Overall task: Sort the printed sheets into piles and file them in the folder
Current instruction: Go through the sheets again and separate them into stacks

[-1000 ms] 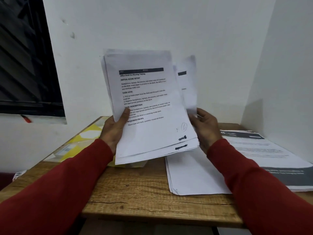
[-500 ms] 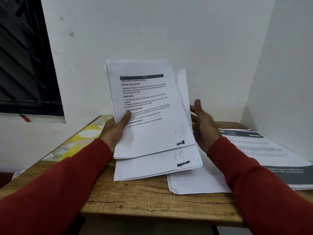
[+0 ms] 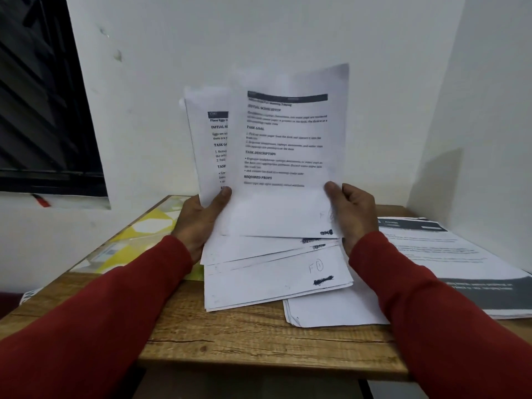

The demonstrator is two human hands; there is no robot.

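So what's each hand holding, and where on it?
Right hand pinches the front sheet at its lower right edge; left hand grips the stack near its bottom.

Bare wood of the table (image 3: 244, 338): open strip along the near edge, clear for a hand. Centre: fanned sheets (image 3: 276, 277) overhang a flat white pile (image 3: 331, 312). Right side: a printed stack (image 3: 449, 254) fills the corner against the side wall (image 3: 489, 110). Left rear: a yellow-patterned folder (image 3: 138, 234), possibly partly under the fanned sheets. Rear: the back wall (image 3: 230, 38) closes it off. Raised papers (image 3: 288, 145) block the middle air space.
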